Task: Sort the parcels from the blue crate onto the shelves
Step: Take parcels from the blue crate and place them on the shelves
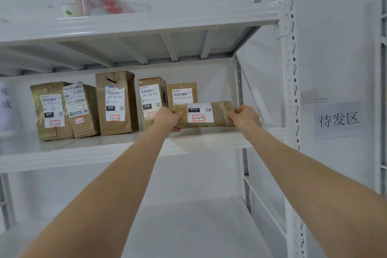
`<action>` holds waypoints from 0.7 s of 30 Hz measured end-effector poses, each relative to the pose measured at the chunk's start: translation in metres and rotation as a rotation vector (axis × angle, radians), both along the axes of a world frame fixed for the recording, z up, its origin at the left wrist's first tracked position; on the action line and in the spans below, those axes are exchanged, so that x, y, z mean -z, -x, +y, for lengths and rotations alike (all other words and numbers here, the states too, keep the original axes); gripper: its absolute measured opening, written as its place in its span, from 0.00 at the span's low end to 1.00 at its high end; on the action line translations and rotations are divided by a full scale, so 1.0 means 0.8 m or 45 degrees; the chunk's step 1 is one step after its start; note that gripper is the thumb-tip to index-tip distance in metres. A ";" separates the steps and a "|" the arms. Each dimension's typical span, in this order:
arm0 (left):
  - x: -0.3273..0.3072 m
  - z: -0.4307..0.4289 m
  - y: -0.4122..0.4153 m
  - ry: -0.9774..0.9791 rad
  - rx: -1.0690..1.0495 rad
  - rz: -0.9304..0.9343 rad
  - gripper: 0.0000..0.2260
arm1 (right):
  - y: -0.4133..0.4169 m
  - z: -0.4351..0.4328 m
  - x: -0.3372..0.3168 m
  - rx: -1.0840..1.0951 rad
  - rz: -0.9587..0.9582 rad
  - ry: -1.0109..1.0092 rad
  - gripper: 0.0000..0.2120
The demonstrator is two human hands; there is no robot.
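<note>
Parcel 3-2-9 [204, 114], left hand [167, 117] and right hand [245, 115] grasping its ends, by five parcels [114, 102] standing on the shelf [104, 144].

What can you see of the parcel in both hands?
The parcel is a long brown cardboard box, lying lengthwise at the right end of the middle shelf, in front of a standing parcel. Its white label faces the camera: black block reading 010, QR code, red-edged sticker handwritten 3-2-9. The left hand grips its left end, the right hand its right end. Whether it rests on the shelf is unclear.
</note>
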State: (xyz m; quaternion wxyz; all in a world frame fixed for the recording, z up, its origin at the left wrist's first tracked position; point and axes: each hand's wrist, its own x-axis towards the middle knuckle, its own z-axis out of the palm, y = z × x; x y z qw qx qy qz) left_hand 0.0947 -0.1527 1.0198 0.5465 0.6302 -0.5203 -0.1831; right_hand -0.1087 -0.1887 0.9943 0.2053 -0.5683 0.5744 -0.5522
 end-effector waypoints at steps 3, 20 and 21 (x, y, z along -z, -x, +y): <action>0.001 -0.014 -0.002 -0.039 -0.068 -0.130 0.12 | -0.002 -0.005 -0.001 0.015 0.122 -0.019 0.11; 0.003 -0.039 -0.037 -0.193 -0.084 -0.511 0.09 | -0.030 -0.021 0.008 0.083 0.363 0.027 0.09; 0.003 -0.039 -0.037 -0.200 -0.076 -0.519 0.09 | -0.030 -0.022 0.010 0.095 0.372 0.024 0.10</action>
